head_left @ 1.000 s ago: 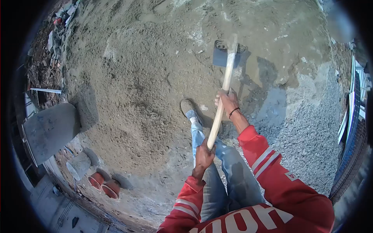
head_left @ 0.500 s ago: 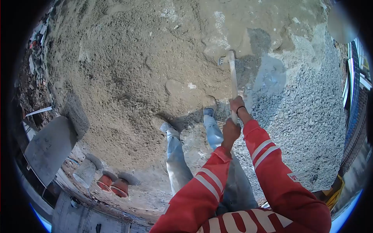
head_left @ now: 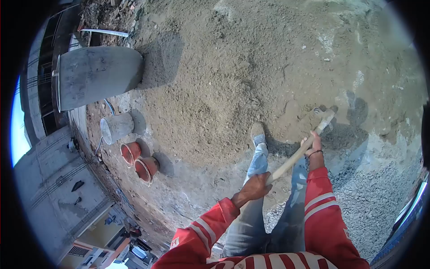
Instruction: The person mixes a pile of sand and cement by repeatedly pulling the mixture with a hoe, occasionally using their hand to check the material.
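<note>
My left hand (head_left: 254,187) is closed round the rear end of a hoe's pale wooden handle (head_left: 291,163). Further up the same handle, near its head, my right hand (head_left: 314,144) also grips, with a dark band on the wrist. The handle slants up to the right in front of my legs. At its far end, the hoe's head (head_left: 319,111) lies low over the sand (head_left: 215,98), and sand partly hides it.
Grey gravel (head_left: 376,197) spreads at the right. Left of the sand stand two red buckets (head_left: 147,169), a pale bucket (head_left: 117,127) and a large grey drum (head_left: 101,74). My shoe (head_left: 257,130) is at the sand's edge. A concrete wall (head_left: 58,179) is at far left.
My view has swung, so the buckets and drum sit further into the picture. My hands have moved apart on the handle, which has gone from near upright in view to slanted.
</note>
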`<action>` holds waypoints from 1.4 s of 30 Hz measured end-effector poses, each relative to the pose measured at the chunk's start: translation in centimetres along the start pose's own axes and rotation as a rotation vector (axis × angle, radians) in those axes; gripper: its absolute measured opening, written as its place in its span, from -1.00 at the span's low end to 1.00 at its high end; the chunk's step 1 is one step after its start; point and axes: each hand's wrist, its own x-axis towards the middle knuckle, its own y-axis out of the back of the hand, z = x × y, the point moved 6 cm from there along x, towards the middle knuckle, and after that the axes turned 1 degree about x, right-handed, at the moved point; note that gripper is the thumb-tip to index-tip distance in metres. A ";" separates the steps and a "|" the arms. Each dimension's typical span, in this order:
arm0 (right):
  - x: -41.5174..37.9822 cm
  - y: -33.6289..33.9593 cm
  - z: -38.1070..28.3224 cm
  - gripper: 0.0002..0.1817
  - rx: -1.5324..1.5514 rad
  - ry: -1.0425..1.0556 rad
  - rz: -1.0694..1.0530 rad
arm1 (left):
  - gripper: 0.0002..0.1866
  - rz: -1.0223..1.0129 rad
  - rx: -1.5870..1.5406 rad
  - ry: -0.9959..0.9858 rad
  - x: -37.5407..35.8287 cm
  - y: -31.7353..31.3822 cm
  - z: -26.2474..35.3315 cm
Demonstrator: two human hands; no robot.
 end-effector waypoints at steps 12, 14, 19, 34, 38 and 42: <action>-13.8 -15.7 39.3 -0.64 -0.269 -0.629 -0.441 | -0.76 0.243 0.528 0.481 -30.0 22.4 -20.9; -13.2 -15.1 34.8 -0.63 -0.276 -0.521 -0.409 | -0.79 0.241 0.502 0.487 -26.9 21.0 -17.1; -5.6 -8.9 16.7 -0.62 -0.395 -0.174 -0.123 | -0.79 0.242 0.424 0.341 -12.2 9.4 -9.3; -6.3 10.9 -47.9 -0.34 -1.129 0.919 0.674 | -0.97 -0.251 -0.842 -0.189 40.2 -35.6 33.5; -0.1 19.0 -50.6 -0.35 -1.224 0.706 0.712 | -0.85 -0.247 -1.031 0.092 43.6 -44.1 32.7; 3.1 24.9 -43.6 -0.38 -1.184 0.487 0.680 | -0.76 -0.276 -0.734 0.331 38.5 -45.7 27.0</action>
